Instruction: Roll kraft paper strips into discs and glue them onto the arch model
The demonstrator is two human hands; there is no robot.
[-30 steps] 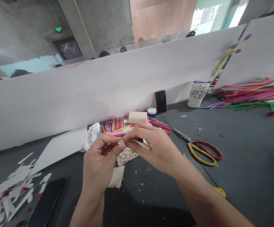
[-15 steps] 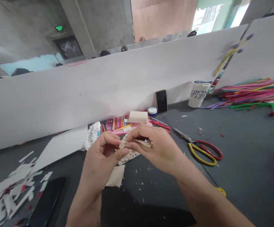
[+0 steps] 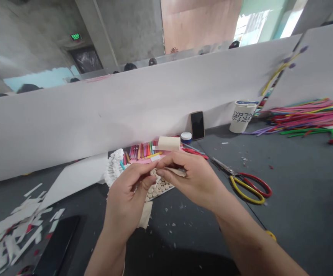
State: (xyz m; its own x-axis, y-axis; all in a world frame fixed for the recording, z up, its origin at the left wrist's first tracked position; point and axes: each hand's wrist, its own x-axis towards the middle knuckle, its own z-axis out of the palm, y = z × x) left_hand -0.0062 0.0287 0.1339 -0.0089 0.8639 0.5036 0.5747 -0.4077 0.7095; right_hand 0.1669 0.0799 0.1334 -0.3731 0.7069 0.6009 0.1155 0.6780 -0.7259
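We find the left hand [image 3: 125, 195] pinching a small cream paper coil [image 3: 153, 173] between thumb and forefinger, the right hand [image 3: 192, 180] closed on its trailing strip [image 3: 177, 172], above a tray of finished coils [image 3: 159, 188]. Even finger pressure would suit a tight winding.

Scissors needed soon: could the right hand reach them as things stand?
Probably yes: the scissors lie just beyond the right hand, with nothing between them, though that hand is now pinching a rolled strip.
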